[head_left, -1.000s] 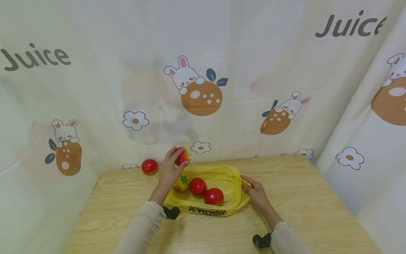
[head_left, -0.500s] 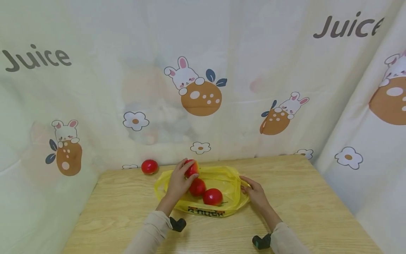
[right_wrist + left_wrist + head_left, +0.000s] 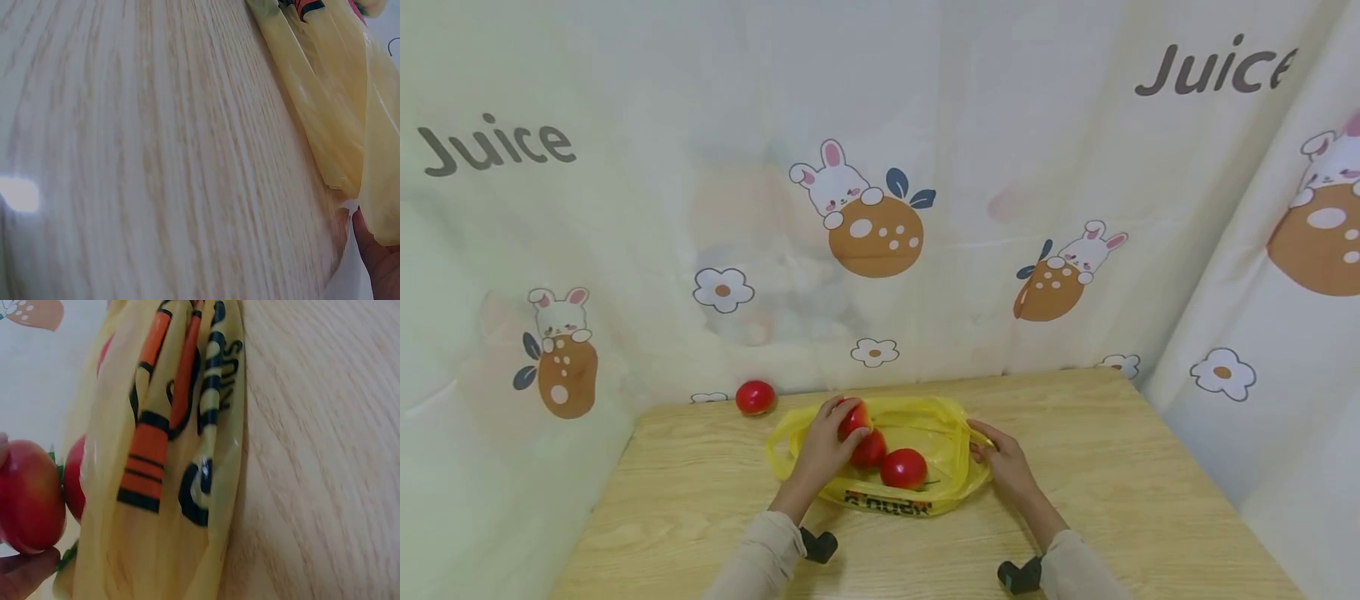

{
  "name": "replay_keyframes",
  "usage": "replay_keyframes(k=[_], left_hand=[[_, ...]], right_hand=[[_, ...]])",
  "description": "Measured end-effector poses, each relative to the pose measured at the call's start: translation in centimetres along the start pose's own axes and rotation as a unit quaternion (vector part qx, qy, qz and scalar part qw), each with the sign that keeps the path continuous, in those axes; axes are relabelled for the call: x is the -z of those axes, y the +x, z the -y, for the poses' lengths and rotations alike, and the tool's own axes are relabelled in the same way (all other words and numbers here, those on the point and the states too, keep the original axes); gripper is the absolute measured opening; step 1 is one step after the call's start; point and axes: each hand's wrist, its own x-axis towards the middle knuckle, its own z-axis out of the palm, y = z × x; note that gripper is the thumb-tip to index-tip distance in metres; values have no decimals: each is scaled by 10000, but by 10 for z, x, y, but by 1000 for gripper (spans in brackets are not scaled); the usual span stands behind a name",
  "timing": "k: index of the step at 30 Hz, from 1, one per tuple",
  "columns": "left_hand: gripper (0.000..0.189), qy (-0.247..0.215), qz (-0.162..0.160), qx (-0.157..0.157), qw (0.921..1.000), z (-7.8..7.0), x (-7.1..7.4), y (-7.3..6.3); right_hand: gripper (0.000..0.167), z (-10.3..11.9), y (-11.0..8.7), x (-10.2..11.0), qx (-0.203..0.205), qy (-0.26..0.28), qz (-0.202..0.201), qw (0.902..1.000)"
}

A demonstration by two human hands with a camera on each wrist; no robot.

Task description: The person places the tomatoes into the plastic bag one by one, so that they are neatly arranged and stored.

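Observation:
My left hand point(image 3: 820, 450) holds a red-and-yellow fruit point(image 3: 855, 417) over the left part of a yellow plastic bag point(image 3: 951, 500). In the left wrist view this fruit point(image 3: 31, 503) shows a small green stem, with a fingertip below it. Inside the open bag lie a red round fruit point(image 3: 871, 452), near the held one, and another red fruit point(image 3: 904, 468) to its right. My left hand covers the bag's left part in the head view. At the bag's right end, my right hand point(image 3: 1011, 467) grips the rim; its thumb point(image 3: 365, 231) shows beside the plastic in the right wrist view.
One red fruit point(image 3: 756, 397) lies outside the bag at the table's back left, near the printed curtain point(image 3: 955, 317). The wooden table point(image 3: 1135, 475) runs under everything. A black wrist device point(image 3: 818, 545) is by each sleeve.
My left hand has moved right and down with the red-and-yellow fruit, from behind the bag's left end to over its opening. My right hand stays at the rim.

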Motion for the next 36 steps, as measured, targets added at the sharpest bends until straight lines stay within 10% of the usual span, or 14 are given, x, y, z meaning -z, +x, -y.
replay_keyframes(k=[12,19,21,28,36], left_hand=[[40,862,622,-342,9937,15,6,-12],[42,2619,1819,-958,9430,16,-21,-18],[43,2721,1851,-1007,9389,13,-25,-16],[37,1802,739,-1143,9742,0,-10,-3],[21,1141,-854,-1008,9846,2,33,7]], right_hand=[[47,-10,-2,-2,-6,22,-123,9999],[46,-13,1,-5,86,394,-54,9992],[46,-11,2,-5,84,303,-107,9994],[46,-8,-1,1,68,370,-110,9992],[47,-12,1,3,93,428,23,9990]])
